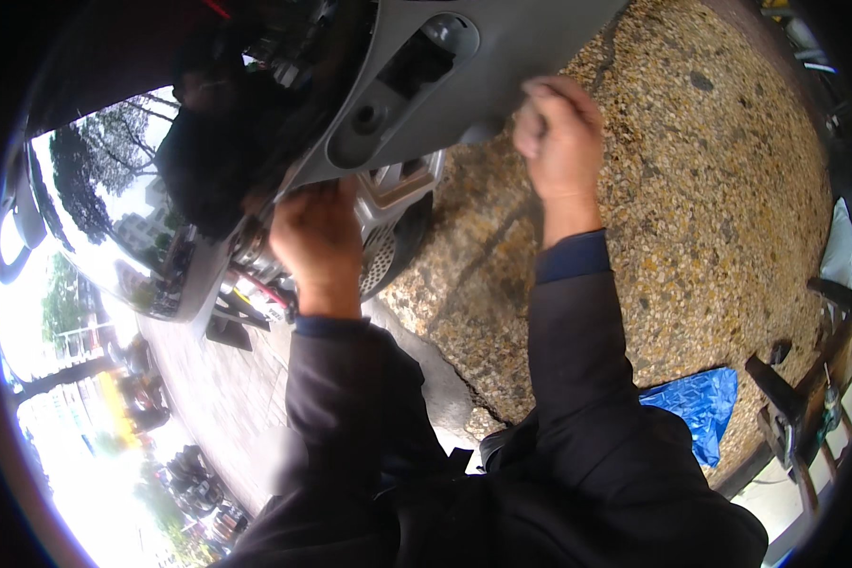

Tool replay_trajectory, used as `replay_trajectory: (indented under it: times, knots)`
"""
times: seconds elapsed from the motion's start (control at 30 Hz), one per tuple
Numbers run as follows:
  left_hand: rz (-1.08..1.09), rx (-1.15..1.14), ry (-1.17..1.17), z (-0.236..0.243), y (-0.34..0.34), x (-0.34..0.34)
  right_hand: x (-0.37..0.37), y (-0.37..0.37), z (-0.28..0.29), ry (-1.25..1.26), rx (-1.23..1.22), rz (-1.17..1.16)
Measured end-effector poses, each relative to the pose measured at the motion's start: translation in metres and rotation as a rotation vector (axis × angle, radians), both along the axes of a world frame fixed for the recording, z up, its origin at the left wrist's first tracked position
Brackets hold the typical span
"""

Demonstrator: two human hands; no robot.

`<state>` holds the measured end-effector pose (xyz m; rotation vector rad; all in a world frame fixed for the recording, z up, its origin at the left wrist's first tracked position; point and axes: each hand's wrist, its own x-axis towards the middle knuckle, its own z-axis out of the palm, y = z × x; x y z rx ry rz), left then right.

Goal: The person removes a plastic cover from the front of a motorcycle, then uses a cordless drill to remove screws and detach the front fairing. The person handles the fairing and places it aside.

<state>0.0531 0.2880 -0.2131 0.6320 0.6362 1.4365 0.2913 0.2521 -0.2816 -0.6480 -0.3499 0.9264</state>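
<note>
Before me is a motor vehicle, apparently a scooter, with a glossy black body panel [246,142] and a matte grey plastic trim panel [511,62]. A long recess with a round hole runs along the grey trim. My left hand [320,232] is curled at the trim's lower edge, over the silver metal parts below. Its fingertips are in shadow, so what they grip is hidden. My right hand [560,133] is raised just right of the trim, fingers bent in toward the thumb and slightly blurred. Anything between those fingers is too small to make out.
Under the trim are a silver metal bracket [402,185] and a perforated metal cover [379,256]. Pebbled ground [710,218] spreads to the right, with a crumpled blue plastic sheet [701,407] on it. Tools and a dark frame stand at the far right. Parked motorbikes [199,492] show at lower left.
</note>
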Motion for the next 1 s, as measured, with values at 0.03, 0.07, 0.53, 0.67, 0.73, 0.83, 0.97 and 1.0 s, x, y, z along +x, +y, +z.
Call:
replay_trajectory:
  times: [0.03, 0.07, 0.53, 0.67, 0.73, 0.83, 0.97, 1.0]
  knots:
    - [-0.116, 0.153, 0.028, 0.002, -0.009, -0.002, -0.011, 0.0, 0.012, -0.072, 0.055, -0.011]
    - [-0.185, 0.263, 0.062, 0.003, -0.014, -0.002, -0.021, 0.002, 0.023, -0.141, 0.087, -0.024]
    - [0.09, 0.173, 0.58, 0.009, -0.009, 0.029, -0.083, 0.015, 0.053, -0.754, -0.234, -0.079]
    - [0.107, 0.175, 0.587, 0.011, -0.01, 0.028, -0.091, 0.016, 0.051, -0.758, -0.228, -0.122]
    - [0.102, 0.16, 0.562, 0.012, -0.009, 0.028, -0.093, 0.016, 0.05, -0.77, -0.214, -0.168]
    - [0.106, 0.187, 0.546, 0.012, -0.007, 0.027, -0.096, 0.018, 0.049, -0.789, -0.163, -0.254]
    - [0.116, 0.214, 0.541, 0.012, -0.006, 0.026, -0.098, 0.023, 0.046, -0.746, -0.166, -0.217]
    - [0.114, 0.208, 0.534, 0.012, -0.006, 0.026, -0.098, 0.023, 0.045, -0.73, -0.163, -0.205]
